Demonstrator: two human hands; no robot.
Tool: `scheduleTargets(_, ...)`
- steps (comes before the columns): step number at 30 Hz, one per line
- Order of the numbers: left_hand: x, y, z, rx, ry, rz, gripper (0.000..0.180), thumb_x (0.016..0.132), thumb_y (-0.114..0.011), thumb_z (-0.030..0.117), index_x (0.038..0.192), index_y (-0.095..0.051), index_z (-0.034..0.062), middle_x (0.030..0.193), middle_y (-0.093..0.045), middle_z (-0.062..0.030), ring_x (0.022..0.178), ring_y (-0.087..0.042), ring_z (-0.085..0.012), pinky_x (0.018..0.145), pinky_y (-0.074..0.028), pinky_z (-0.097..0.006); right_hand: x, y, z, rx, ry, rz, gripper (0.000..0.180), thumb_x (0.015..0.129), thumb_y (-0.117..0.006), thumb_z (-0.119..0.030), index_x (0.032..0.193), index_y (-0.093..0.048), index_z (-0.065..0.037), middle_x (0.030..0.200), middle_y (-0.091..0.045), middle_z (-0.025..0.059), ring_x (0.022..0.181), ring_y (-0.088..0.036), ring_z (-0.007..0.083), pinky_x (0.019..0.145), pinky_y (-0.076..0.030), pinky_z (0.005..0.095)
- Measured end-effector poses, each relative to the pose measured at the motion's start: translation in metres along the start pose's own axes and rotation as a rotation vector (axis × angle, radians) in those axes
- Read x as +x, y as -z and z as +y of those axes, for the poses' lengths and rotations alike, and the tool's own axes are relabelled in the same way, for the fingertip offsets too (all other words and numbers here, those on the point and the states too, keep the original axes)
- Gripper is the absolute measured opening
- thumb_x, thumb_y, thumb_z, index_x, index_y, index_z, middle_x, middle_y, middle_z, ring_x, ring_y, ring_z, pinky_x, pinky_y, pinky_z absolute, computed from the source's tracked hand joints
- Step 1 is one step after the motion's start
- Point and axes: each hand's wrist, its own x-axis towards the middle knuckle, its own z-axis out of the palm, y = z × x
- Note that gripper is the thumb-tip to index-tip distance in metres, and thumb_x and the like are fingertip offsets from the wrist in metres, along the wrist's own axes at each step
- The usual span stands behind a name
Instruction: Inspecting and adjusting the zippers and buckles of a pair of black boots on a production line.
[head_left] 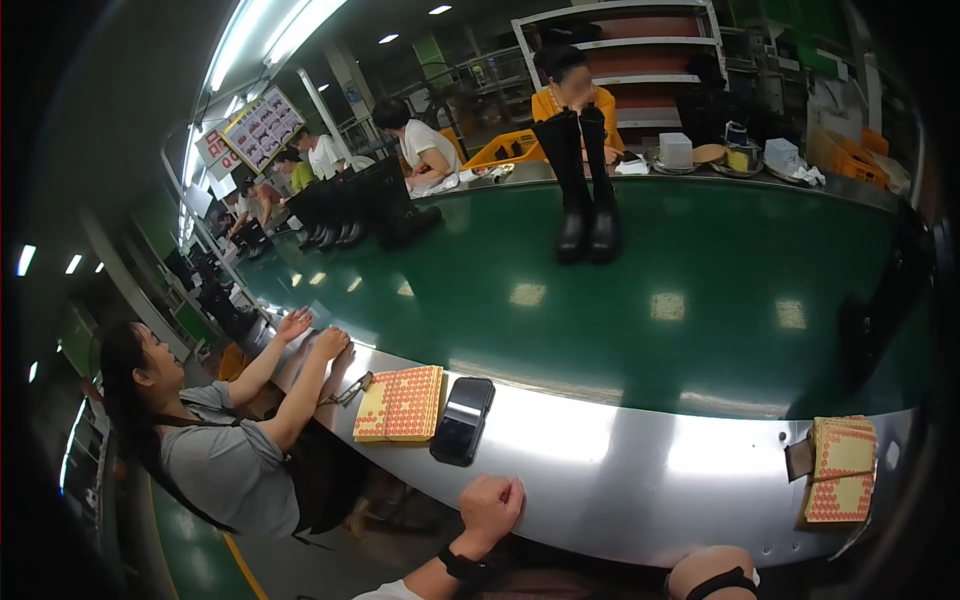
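My left hand point(491, 508), with a black band at its wrist, rests as a loose fist at the near edge of the metal ledge point(570, 480); nothing shows in it. A black smartphone point(462, 421) lies just beyond that hand. To the phone's left sits a stack of yellow sticker sheets with red round marks point(398, 404). At the bottom edge, my right hand point(712, 575) is only partly in view beside a black strap, and its fingers are hidden. Another bundle of sticker sheets point(842, 470) stands on the ledge at the far right.
A green conveyor belt point(480, 310) runs past the ledge. Tall black boots point(587, 215) stand upright on it, with more dark boots point(350, 210) farther left. A co-worker in grey point(225, 450) sits at my left; another in orange point(548, 103) is across the belt.
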Motion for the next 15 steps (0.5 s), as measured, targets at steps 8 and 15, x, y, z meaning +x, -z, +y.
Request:
scheduleTargets(8, -0.0001, -0.0037, -0.0019, 0.029, -0.026, -0.014, 0.036, 0.079, -0.068, 0.013, 0.051, -0.046, 0.0081, 0.049, -0.045, -0.0071, 0.049, -0.046, -0.0262, 0.046, -0.036, -0.039, 0.0014, -0.0008, -0.0057, -0.034, -0.038, -0.017, 0.043, 0.084, -0.059, -0.052, 0.088, -0.064, -0.010, 0.095, -0.065, 0.0061, 0.103, -0.056, 0.0234, 0.092, -0.039, 0.0383)
scheduleTargets(15, -0.0007, 0.0001, -0.0027, 0.045, -0.024, -0.011, 0.035, 0.079, -0.068, 0.013, 0.051, -0.046, 0.0085, 0.049, -0.046, -0.0065, 0.049, -0.047, -0.0256, 0.046, -0.037, -0.039, 0.0029, 0.0018, -0.0071, -0.061, -0.064, -0.032, 0.043, 0.083, -0.059, -0.052, 0.088, -0.064, -0.010, 0.095, -0.065, 0.0061, 0.103, -0.056, 0.0234, 0.093, -0.039, 0.0381)
